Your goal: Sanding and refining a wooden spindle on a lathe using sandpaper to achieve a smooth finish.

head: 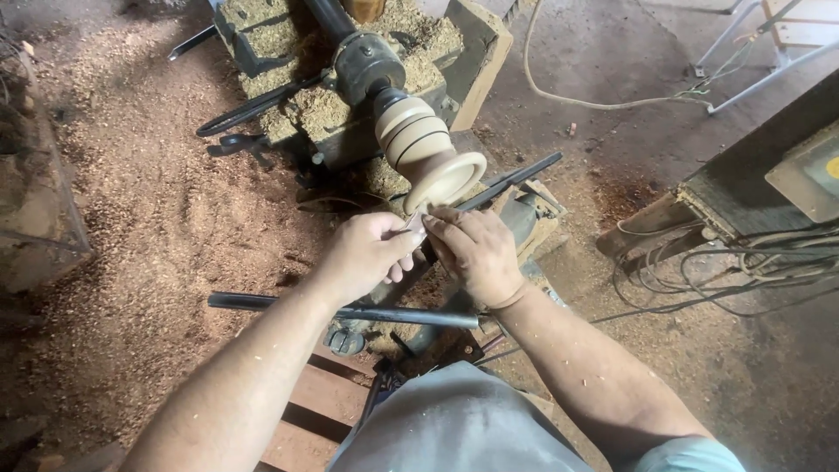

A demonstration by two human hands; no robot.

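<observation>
Both sets of fingertips pinch a small pale strip [418, 224] against the lower rim of the wooden bowl [441, 179] on the lathe, 12 o'clock from left hand [367, 255] & right hand [476, 249]. Looks like the sanding/finishing step; next needs steady light pressure. Dark tool bar [511, 181] at 2 o'clock.

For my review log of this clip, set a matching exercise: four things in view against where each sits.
Things:
1. wooden workpiece
2. long metal bar
3. wood shavings
4. tangled cables

Places:
A. spread over the floor, left
B. mounted on the lathe, just above both hands
C. beside the machine, right
D. lying across under the forearms

Both the left hand and the right hand pinch a small piece against the workpiece rim.

Pairs: 1-B, 2-D, 3-A, 4-C
</observation>
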